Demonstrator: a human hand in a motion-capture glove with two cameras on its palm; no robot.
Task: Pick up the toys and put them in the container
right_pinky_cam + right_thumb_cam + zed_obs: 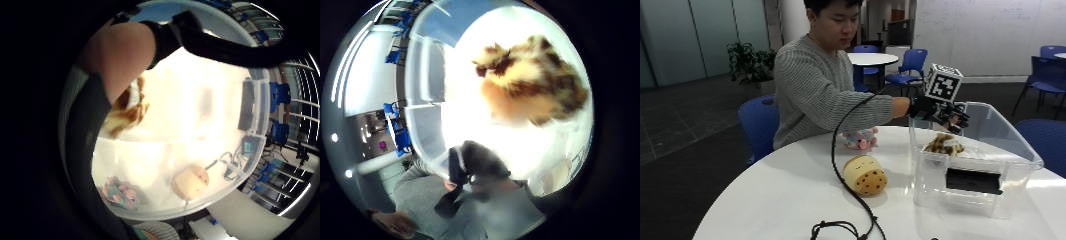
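A brown-and-cream furry toy (943,145) lay inside the clear plastic container (986,197), just below the gloved right hand (943,114), whose fingers (959,119) hung loosely spread and held nothing. On the white table (773,200) beside the container sat a round yellow plush (864,174), and farther back a pink plush (861,138).

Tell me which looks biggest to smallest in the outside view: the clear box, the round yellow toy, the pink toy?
1. Clear plastic container, by far the largest.
2. Round yellow plush toy with brown spots.
3. Small pink plush toy, though it sits farther from the camera, so its true size against the yellow one is unsure.
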